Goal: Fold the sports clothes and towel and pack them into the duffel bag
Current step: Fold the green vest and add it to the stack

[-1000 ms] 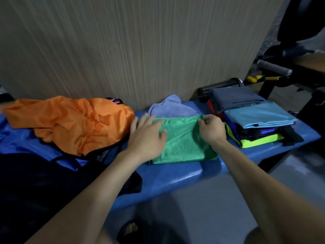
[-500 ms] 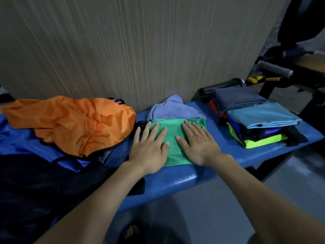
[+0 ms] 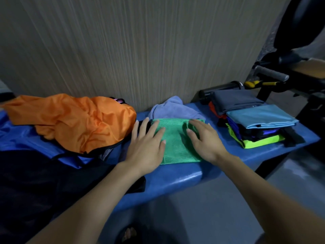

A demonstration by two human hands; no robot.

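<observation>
A folded green towel lies on the blue bench. My left hand rests flat on its left edge, fingers spread. My right hand lies on its right part, fingers slightly curled and lifted off the cloth. Behind the towel sits a crumpled lavender cloth. To the left lies the blue duffel bag with an orange garment over its opening. A stack of folded clothes stands at the right end of the bench.
A wood-grain wall rises right behind the bench. Black gym equipment with a padded bar stands at the far right. Dark fabric covers the bench's left front. The grey floor lies below.
One second ago my right hand folded the towel's right part over to the left. Both hands then pressed the narrower fold flat, and my right hand has now slid right and loosened.
</observation>
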